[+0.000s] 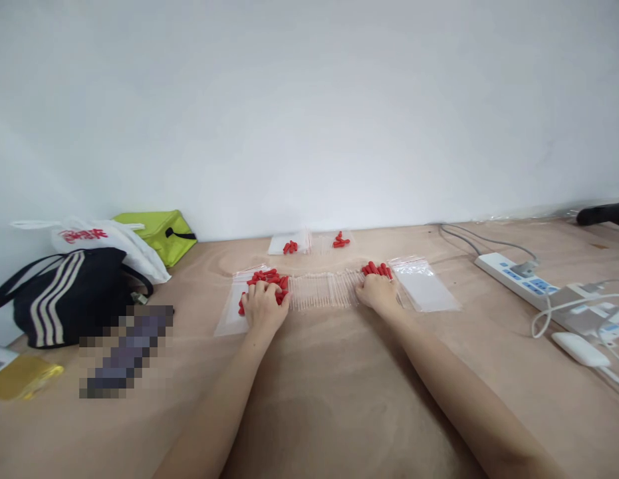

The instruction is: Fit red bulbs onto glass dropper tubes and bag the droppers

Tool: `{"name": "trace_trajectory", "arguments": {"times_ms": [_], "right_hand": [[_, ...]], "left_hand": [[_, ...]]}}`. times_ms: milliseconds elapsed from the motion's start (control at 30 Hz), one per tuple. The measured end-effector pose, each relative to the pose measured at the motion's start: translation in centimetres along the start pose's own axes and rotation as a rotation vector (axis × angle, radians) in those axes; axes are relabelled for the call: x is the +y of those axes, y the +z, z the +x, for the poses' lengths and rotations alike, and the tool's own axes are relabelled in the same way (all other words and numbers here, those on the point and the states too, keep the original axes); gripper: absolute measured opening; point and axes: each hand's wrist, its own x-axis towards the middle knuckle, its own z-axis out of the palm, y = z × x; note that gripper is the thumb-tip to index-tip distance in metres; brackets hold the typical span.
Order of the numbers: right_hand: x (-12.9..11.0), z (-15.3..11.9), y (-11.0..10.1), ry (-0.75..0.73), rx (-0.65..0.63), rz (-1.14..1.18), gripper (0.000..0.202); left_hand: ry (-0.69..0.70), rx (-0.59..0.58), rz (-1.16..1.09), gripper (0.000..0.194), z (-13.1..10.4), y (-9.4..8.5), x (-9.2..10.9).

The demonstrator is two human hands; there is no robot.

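My left hand (264,306) rests over a pile of small red rubber caps (265,276), its fingers curled down among them. Those caps lie on a clear zip bag (234,313). Between my hands, thin clear tubes (319,291) lie side by side in a long row. At the right end of that row is my right hand (379,291), closed, its fingertips turned away from view. More red caps (376,269) sit just beyond its knuckles, some lined up at the tube ends. What either hand grips is hidden by the fingers.
Farther back lie small bags (284,245) with a few red caps and tubes. A flat zip bag (426,286) is at right, near a power strip (513,274) with cables and a white charger (581,349). A black bag (74,299) and a green bag (164,233) stand left.
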Motion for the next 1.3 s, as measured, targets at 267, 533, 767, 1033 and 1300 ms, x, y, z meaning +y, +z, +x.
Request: {"name": "trace_trajectory", "arguments": {"times_ms": [267,533,767,1033,1300], "right_hand": [[1.2,-1.2,1.2,-0.195,0.236,0.148,0.027],[3.3,-5.5,2.4,-0.487,0.278,0.529,0.018],[3.1,-7.1,2.7,-0.624,0.215,0.549,0.026],[2.2,-7.5,2.6,-0.692,0.117,0.569,0.021],[1.9,-7.7,2.1,-0.708,0.079,0.514,0.021]], "left_hand": [[0.026,0.018,0.025,0.019,0.4,0.8,0.5],[0.136,0.136,-0.237,0.016,-2.7,-2.1,1.8],[0.332,-0.144,-0.594,0.006,-6.3,-1.7,2.8],[0.351,-0.281,-0.734,0.02,-5.8,-1.4,3.5],[0.306,-0.313,-0.752,0.007,-5.7,-0.9,3.8]]}}
